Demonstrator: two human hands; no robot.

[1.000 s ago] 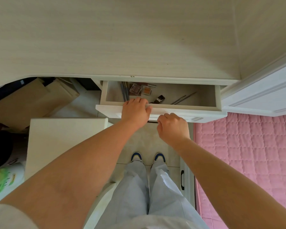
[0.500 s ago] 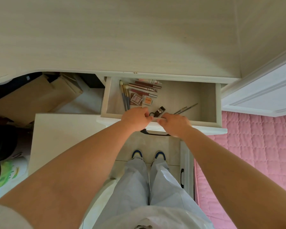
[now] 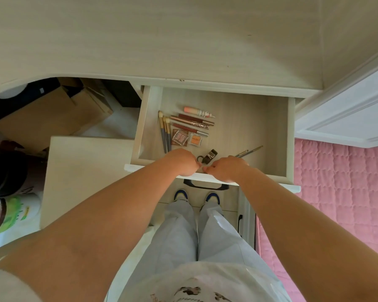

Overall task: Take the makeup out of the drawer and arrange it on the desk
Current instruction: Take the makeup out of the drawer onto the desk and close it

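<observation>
Fingers [image 3: 195,165] of my left hand [image 3: 180,161] are curled over the front edge of the drawer [image 3: 277,136], gripping it; fingers [image 3: 207,170] of my right hand [image 3: 226,168] are curled over the same edge just to the right, the two sets nearly touching at the middle of the frame. Below them a dark handle [image 3: 205,185] hangs under the drawer front.

I see the makeup lying flat inside the pulled-out drawer, grouped toward its left half, just above my left hand. Three makeup brushes [image 3: 165,132] with blue handles and pale bristles lie side by side, long axes running nearly up and down the frame, bristles toward the top. To their right, several slim tubes [image 3: 190,123] in rose and brown lie nearly across the frame, tilted slightly down to the right; above them is a peach tube [image 3: 198,111] with a white cap pointing right. Below the tubes sit two small square compacts, a pink compact [image 3: 179,137] and an orange compact [image 3: 195,139], touching each other. A small dark clip-like item [image 3: 208,155] lies between my hands, angled up to the right; I cannot tell what it is. Two thin pencils [image 3: 249,151] lie right of my right hand, pointing up and right.

Across the top of the frame spreads the pale wood worktop [image 3: 162,40]. Cardboard boxes [image 3: 52,118] sit at the left, a pink quilted bed [image 3: 345,192] at the right.
</observation>
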